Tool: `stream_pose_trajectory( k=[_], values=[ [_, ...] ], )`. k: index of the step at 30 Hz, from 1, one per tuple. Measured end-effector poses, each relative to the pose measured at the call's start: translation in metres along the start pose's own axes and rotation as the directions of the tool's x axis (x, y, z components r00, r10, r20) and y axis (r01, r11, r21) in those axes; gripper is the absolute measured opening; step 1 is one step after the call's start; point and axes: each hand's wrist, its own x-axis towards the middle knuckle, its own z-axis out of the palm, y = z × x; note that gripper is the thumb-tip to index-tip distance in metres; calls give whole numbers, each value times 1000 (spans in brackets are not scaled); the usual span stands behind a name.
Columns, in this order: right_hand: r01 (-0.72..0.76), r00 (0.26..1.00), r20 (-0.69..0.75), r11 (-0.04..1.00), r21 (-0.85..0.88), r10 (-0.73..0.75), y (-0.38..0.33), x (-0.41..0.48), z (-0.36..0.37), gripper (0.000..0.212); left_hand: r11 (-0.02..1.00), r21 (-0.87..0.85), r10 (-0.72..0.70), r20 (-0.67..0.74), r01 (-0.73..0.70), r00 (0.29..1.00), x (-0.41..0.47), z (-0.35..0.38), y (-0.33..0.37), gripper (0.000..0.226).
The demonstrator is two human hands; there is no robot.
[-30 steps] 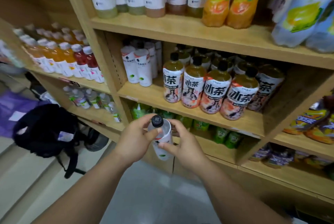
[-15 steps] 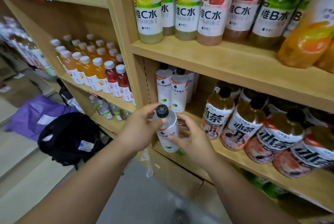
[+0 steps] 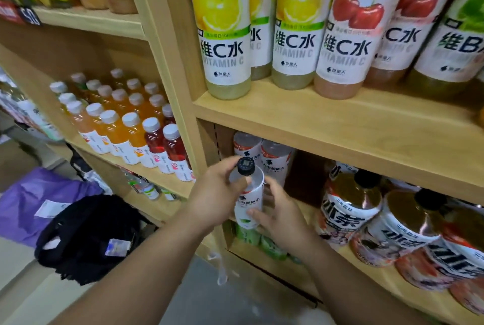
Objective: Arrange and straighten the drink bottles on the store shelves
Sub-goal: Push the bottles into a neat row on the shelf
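Both my hands hold a white-labelled clear bottle (image 3: pixel 248 204) with a black cap, upright at the front edge of the middle shelf (image 3: pixel 301 222). My left hand (image 3: pixel 217 191) grips its shoulder and neck from the left. My right hand (image 3: pixel 277 212) wraps its lower body from the right. Just behind it stand two matching white bottles (image 3: pixel 262 153) at the left end of that shelf. To the right stand several brown tea bottles (image 3: pixel 351 209) with black caps.
Large vitamin drink bottles (image 3: pixel 222 36) fill the shelf above. The left bay holds orange and red juice bottles (image 3: pixel 131 125) with white caps. Green bottles (image 3: pixel 251 235) sit on the shelf below. A black bag (image 3: pixel 86 235) and a purple bag (image 3: pixel 31 198) lie on the floor at left.
The held bottle has risen from below shelf level and moved in to the middle shelf's front edge, in front of the two matching bottles. The view has moved closer and left.
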Motion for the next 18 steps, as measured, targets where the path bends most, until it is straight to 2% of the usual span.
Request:
stream_pose_trajectory(
  k=[5,11,15,18],
  values=[
    [-32,991,-126,998,58,39,-7,5,15,66,975,210,70,40,-77,997,10,-7,-5,37],
    [-3,963,-269,994,106,32,-9,7,37,69,932,257,220,161,-256,962,4,-21,-33,62],
    [-14,917,-396,998,66,39,-9,9,52,69,930,255,207,233,-265,950,-11,-27,-55,70],
    [-44,873,-485,998,41,58,-8,18,63,61,948,231,150,287,-220,946,-15,-26,-67,75]
  ],
)
